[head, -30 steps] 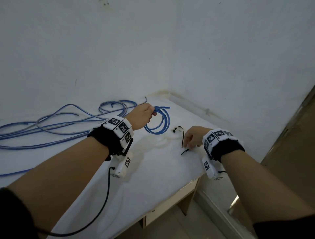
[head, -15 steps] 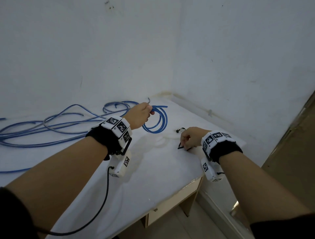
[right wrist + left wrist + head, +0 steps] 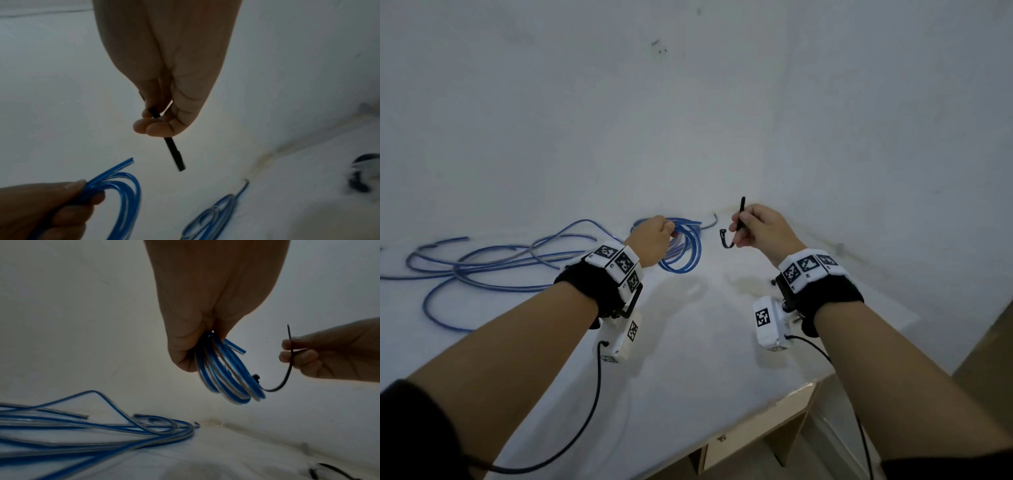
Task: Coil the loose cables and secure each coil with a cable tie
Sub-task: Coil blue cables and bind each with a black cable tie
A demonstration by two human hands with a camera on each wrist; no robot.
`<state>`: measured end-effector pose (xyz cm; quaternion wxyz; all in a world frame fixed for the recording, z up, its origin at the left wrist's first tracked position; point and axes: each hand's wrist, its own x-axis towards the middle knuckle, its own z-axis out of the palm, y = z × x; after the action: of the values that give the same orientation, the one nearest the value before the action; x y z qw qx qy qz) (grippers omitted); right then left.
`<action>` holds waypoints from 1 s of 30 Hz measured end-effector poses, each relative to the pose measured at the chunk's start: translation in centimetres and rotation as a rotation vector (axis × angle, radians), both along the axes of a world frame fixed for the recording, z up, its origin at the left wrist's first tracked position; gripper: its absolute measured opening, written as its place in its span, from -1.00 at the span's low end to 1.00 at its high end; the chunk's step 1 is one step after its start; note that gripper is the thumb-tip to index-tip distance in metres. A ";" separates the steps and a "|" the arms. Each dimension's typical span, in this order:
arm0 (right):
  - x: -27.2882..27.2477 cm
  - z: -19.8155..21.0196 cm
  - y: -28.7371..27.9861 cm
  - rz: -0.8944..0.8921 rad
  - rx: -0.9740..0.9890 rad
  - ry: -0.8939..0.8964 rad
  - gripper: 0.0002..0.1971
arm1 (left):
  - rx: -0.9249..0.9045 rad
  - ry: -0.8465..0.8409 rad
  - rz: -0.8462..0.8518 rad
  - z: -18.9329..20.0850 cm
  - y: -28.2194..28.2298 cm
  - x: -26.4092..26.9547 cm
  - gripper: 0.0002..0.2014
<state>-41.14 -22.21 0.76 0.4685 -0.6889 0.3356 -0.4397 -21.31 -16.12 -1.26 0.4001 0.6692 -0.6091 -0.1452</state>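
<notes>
My left hand [image 3: 654,236] grips a small coil of blue cable [image 3: 685,250] and holds it above the white table [image 3: 688,342]. The left wrist view shows several loops of the coil [image 3: 228,374] hanging below my curled fingers [image 3: 185,353]. My right hand [image 3: 753,229] pinches a black cable tie [image 3: 738,222] just right of the coil, lifted off the table. The tie [image 3: 287,361] curves down to its head close by the loops; I cannot tell whether it touches them. In the right wrist view the tie [image 3: 174,154] pokes out below my fingertips [image 3: 156,128].
Loose blue cables [image 3: 500,260] sprawl over the left half of the table. More black ties [image 3: 329,472] lie on the table at the right. White walls close the corner behind. The table's front edge [image 3: 756,418] runs near my forearms.
My right hand picked the black tie up off the table and raised it beside the coil. My left hand kept its grip on the coil and lifted slightly.
</notes>
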 end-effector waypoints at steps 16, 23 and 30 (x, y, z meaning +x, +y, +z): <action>19.5 -0.3 7.4 0.457 0.121 -0.231 -0.77 | 0.010 -0.066 0.319 1.2 8.7 12.2 -0.75; 23.8 -0.5 9.7 0.577 0.068 -0.313 -0.81 | 0.099 -0.008 0.362 1.0 11.9 15.8 -0.64; 25.9 -0.8 10.8 0.666 0.103 -0.347 -0.79 | 0.101 0.068 0.367 1.0 12.9 18.0 -0.58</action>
<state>-15.22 -11.41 -0.04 0.6696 -0.6510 0.0306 -0.3562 -3.33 -3.23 -0.30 0.4060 0.7832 -0.4547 -0.1226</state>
